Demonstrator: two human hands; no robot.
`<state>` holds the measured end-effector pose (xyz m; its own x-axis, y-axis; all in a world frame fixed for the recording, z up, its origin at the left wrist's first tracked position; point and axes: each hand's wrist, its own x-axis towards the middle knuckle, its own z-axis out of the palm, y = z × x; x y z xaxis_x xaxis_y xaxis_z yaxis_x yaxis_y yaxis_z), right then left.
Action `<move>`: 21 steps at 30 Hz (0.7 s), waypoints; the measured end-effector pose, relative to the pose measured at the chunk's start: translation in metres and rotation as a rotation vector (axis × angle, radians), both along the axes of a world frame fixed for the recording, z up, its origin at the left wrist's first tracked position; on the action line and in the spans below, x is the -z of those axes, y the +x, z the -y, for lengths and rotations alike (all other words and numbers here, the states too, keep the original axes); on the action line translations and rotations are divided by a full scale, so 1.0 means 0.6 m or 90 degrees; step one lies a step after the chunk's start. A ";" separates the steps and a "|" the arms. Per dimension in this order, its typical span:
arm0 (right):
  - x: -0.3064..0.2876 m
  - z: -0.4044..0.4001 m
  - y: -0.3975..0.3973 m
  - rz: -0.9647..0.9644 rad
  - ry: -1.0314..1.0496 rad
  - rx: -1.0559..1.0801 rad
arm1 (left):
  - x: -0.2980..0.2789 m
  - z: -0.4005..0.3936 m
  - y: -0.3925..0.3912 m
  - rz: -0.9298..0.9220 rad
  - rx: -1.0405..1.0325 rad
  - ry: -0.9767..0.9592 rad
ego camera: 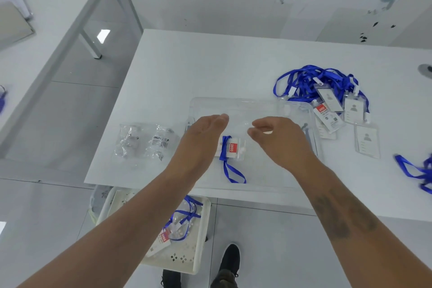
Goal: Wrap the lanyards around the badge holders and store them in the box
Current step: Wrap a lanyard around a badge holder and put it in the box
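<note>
A clear plastic box (257,103) stands on the white table (187,72). Inside it lies one badge holder (232,148) with a blue lanyard wound round it and a loop trailing toward me. My left hand (203,134) and my right hand (278,140) hover over the box, fingers relaxed, holding nothing. To the right of the box lies a tangled pile of blue lanyards (311,79) with several badge holders (353,110) attached.
Crumpled clear wrappers (142,140) lie left of the box. Another blue lanyard (416,173) sits at the right edge. Below the table's near edge, a white basket (198,257) on the floor holds a lanyard and badge. A second table stands far left.
</note>
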<state>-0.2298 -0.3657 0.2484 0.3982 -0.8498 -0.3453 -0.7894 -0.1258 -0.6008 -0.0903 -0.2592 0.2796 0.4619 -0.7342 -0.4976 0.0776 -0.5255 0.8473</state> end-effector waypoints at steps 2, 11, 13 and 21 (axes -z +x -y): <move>-0.026 -0.028 -0.004 0.080 -0.025 0.024 | -0.005 -0.027 0.009 0.018 -0.006 -0.047; -0.080 -0.223 0.017 0.321 -0.064 0.044 | -0.008 -0.185 0.081 0.053 0.012 -0.115; -0.068 -0.277 0.030 0.315 -0.056 0.026 | 0.014 -0.233 0.108 0.061 0.016 -0.090; 0.076 -0.426 0.075 0.188 -0.003 -0.051 | 0.159 -0.375 0.183 0.043 0.031 0.076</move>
<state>-0.1851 -0.1100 0.2027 0.5467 -0.8130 -0.2002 -0.5681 -0.1845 -0.8020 0.0192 -0.0342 0.1845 0.4626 -0.6936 -0.5522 -0.0048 -0.6249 0.7807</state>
